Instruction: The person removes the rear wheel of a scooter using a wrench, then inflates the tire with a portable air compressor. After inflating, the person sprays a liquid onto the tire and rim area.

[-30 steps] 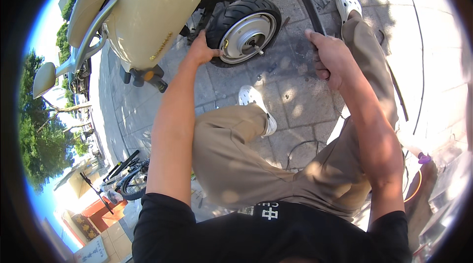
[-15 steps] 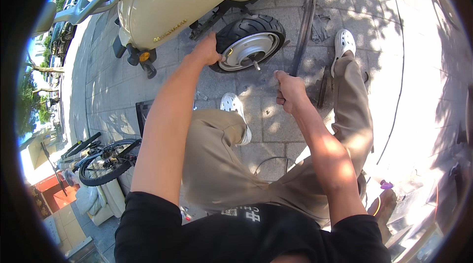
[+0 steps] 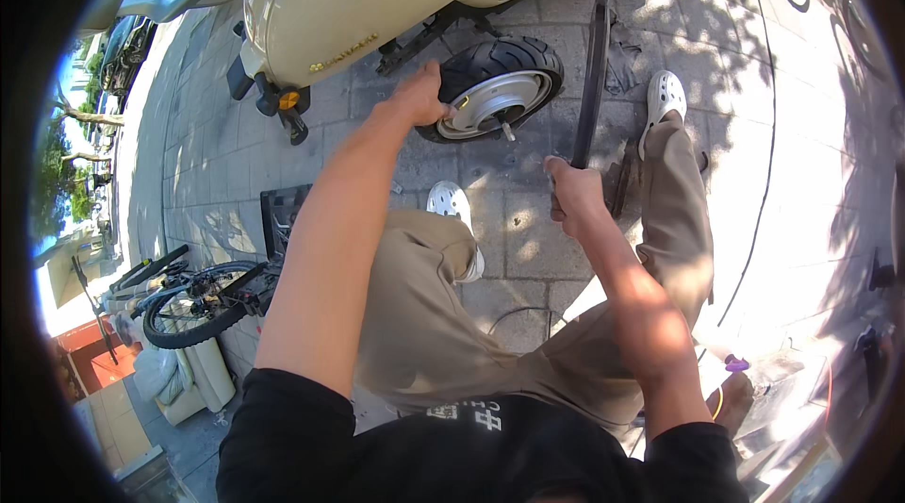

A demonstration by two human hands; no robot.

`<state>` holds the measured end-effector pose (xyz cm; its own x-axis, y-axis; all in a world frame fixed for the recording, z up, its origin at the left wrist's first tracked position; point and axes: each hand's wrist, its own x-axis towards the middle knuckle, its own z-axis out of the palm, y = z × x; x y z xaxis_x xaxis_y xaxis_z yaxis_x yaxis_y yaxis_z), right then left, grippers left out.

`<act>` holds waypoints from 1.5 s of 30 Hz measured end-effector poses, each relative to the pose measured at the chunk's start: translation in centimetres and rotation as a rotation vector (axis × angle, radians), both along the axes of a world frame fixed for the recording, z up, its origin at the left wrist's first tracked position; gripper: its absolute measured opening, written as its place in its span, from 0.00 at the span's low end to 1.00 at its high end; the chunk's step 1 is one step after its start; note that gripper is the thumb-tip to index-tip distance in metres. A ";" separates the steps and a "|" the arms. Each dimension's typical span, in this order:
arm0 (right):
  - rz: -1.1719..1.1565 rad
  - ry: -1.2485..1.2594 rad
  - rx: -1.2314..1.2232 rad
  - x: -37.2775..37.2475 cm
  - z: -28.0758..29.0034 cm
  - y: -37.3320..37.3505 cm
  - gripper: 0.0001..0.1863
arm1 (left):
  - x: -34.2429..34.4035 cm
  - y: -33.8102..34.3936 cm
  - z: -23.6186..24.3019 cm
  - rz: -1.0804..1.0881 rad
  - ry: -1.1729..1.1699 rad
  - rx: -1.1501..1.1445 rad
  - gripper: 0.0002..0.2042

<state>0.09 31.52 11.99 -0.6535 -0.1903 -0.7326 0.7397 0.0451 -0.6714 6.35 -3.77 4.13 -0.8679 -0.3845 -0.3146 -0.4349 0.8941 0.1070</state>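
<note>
In front of me a wheel [image 3: 504, 98] with a black tyre and silver hub lies tilted on the paving, its axle stub pointing toward me. My left hand [image 3: 419, 96] grips the wheel's left edge, fingers over the tyre and thumb by the rim. A long, flat, dark bar [image 3: 594, 79] extends away from my right hand [image 3: 575, 192], which is closed round its near end. The bar passes to the right of the wheel, apart from it. A cream scooter [image 3: 349, 8] stands just beyond the wheel.
Dark scraps [image 3: 622, 65] lie beyond the bar, and another dark strip [image 3: 624, 178] rests near my right foot [image 3: 666, 98]. A bicycle wheel [image 3: 203, 305] and a black tray-like object [image 3: 280, 220] are at left. A thin cable [image 3: 768, 164] crosses the paving at right.
The whole view has shifted slightly, so both hands and the wheel appear further right and lower. The bar's shiny face now looks darker, as if slightly turned. Both grips are kept.
</note>
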 end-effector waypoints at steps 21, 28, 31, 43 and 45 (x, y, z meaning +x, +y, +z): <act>0.110 -0.199 -0.241 -6.0 -1.3 4.3 0.19 | -4.3 2.6 1.8 0.127 0.174 0.377 0.55; 0.113 -0.234 -0.133 -4.2 -1.3 5.0 0.20 | -7.6 5.1 4.9 -0.009 0.019 0.113 0.49; 0.139 -0.202 -0.088 -4.9 -0.8 3.8 0.20 | -5.4 2.4 3.0 0.039 0.150 0.243 0.48; 0.454 0.313 0.251 -4.1 -1.9 3.4 0.31 | -2.3 0.8 1.5 0.000 0.275 0.136 0.55; 0.494 0.448 0.346 -4.6 -1.1 4.7 0.36 | -2.8 1.7 1.5 -0.003 0.293 0.062 0.54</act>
<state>-4.51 36.24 10.86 -0.8015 -0.3460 -0.4877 0.2377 0.5640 -0.7908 3.52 -2.02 5.60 -0.9264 -0.3694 -0.0727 -0.3744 0.8834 0.2818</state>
